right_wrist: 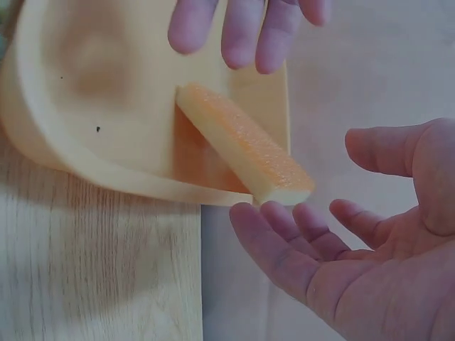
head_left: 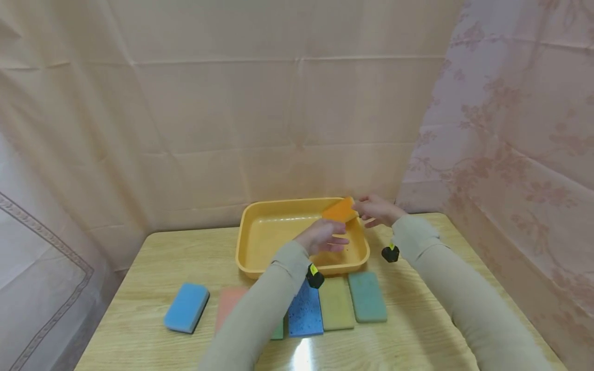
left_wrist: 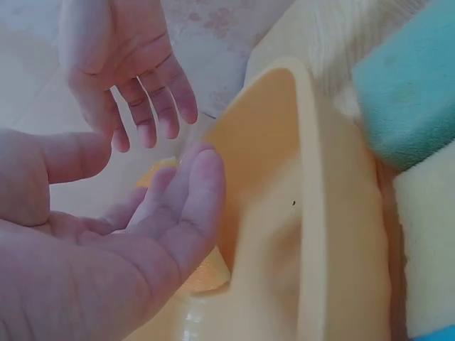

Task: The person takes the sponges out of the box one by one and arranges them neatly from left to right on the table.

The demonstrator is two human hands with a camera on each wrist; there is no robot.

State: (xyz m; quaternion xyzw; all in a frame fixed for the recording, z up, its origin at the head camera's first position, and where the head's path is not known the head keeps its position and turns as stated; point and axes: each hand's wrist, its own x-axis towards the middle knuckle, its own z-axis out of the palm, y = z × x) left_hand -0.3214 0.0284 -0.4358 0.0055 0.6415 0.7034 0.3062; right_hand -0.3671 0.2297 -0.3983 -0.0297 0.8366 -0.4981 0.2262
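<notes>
An orange and pale-yellow sponge leans inside the yellow tray, one end up on the rim at the back right corner. Over the tray, my left hand hovers with fingers extended and the thumb apart, holding nothing. My right hand is just outside the right rim, its fingers loosely spread by the sponge's raised end. In the right wrist view those fingertips lie very close to that end; whether they touch it I cannot tell. Neither hand grips the sponge.
In front of the tray lies a row of sponges: pink, green mostly under my left arm, speckled blue, yellow and teal. A blue sponge sits apart at left. Curtains hang behind the table.
</notes>
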